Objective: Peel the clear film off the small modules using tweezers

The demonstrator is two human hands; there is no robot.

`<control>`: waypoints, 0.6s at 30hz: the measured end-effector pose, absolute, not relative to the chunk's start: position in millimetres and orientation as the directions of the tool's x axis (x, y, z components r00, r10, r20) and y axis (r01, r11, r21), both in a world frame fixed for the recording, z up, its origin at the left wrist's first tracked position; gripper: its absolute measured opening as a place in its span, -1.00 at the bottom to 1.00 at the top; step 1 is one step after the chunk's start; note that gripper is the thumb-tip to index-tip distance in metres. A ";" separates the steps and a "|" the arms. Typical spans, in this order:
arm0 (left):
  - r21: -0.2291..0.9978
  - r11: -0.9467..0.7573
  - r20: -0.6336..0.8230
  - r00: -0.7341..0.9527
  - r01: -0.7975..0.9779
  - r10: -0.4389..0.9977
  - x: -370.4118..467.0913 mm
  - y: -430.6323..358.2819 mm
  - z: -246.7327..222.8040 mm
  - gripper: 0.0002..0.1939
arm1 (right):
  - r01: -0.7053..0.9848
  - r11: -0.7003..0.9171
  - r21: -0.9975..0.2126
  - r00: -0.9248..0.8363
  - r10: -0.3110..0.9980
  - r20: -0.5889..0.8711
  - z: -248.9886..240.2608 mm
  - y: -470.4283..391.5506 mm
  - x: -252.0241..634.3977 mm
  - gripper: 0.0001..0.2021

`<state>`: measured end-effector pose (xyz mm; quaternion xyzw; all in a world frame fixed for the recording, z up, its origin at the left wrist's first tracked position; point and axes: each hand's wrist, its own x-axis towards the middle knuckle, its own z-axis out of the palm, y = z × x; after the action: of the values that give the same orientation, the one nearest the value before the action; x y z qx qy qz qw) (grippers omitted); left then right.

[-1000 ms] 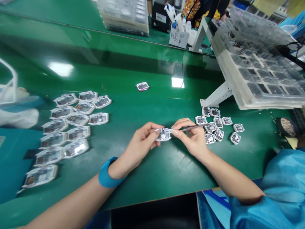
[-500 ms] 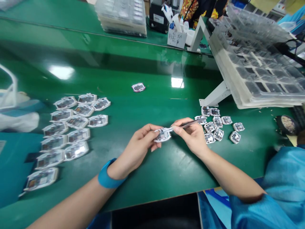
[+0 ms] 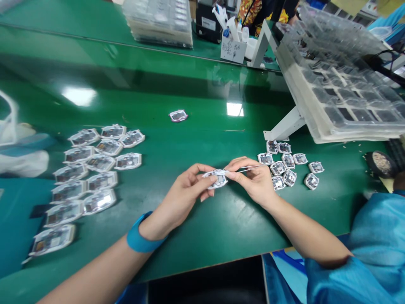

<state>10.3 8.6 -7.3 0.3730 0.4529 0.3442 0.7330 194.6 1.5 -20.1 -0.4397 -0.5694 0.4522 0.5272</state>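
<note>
Between thumb and fingers, my left hand point(image 3: 190, 185) holds a small white-framed device point(image 3: 219, 179) with its inner parts facing up. My right hand point(image 3: 251, 179) pinches thin metal tweezers point(image 3: 249, 167), whose back ends stick out to the right. The fingertips of that hand are at the device's right upper edge, and the tweezer tips are too small to make out. A blue band point(image 3: 142, 234) is around my left wrist. Several like devices point(image 3: 100, 162) lie in rows on the left, and several more point(image 3: 288, 161) lie to the right of my right hand.
On the green table point(image 3: 202, 236), a single device point(image 3: 178, 115) lies further back. A white-legged rack point(image 3: 286, 122) bears clear trays point(image 3: 354, 101) at the right. Stacked trays point(image 3: 158, 25) and a box of tools point(image 3: 233, 50) stand behind. A round dish point(image 3: 381, 164) sits at the far right.
The tweezers have turned in my right hand and now show as two thin prongs. My left thumb has shifted further over the device. The view has moved slightly.
</note>
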 end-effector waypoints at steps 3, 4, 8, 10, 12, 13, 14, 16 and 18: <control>0.884 0.449 -0.386 0.342 -0.130 0.857 10.2 7.9 -9.0 -0.60 | -0.003 0.174 -0.985 -0.048 0.984 0.174 -20.1 1.5 194.6 -0.89; 0.898 0.426 -0.369 0.336 -0.112 0.867 10.0 7.7 -9.5 -0.61 | -0.013 0.155 -0.988 -0.033 0.987 0.155 -20.0 1.5 194.3 -0.88; 0.949 0.311 -0.285 0.306 -0.040 0.908 9.3 6.8 -10.6 -0.68 | -0.023 0.091 -0.996 0.033 0.995 0.091 -19.2 1.0 192.9 -0.81; 0.963 0.268 -0.250 0.299 -0.019 0.921 9.3 6.5 -10.6 -0.71 | -0.009 0.077 -0.997 0.033 0.996 0.077 -18.6 0.7 192.5 -0.79; 0.973 0.233 -0.223 0.296 0.003 0.929 9.7 6.3 -10.8 -0.72 | 0.004 0.067 -0.998 0.020 0.998 0.067 -18.1 0.7 192.4 -0.78; 0.976 0.216 -0.210 0.295 0.013 0.932 10.0 6.1 -10.9 -0.73 | 0.009 0.063 -0.998 0.015 0.998 0.063 -18.0 0.8 192.5 -0.78; 0.979 0.202 -0.200 0.293 0.021 0.935 10.4 6.0 -11.0 -0.74 | 0.009 0.059 -0.998 0.010 0.998 0.059 -17.9 0.9 192.7 -0.77; 0.983 0.184 -0.182 0.294 0.022 0.938 11.2 5.7 -11.3 -0.76 | 0.001 0.049 -0.999 -0.001 0.999 0.049 -18.1 1.6 193.0 -0.77; 0.984 0.179 -0.176 0.297 0.017 0.939 11.8 5.4 -11.1 -0.77 | -0.013 0.040 -0.999 -0.008 0.999 0.040 -18.4 2.3 193.3 -0.76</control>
<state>11.8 5.4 -11.1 0.5198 0.4594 0.3747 0.6151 193.3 2.3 -18.4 -0.4845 -0.5088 0.4951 0.5112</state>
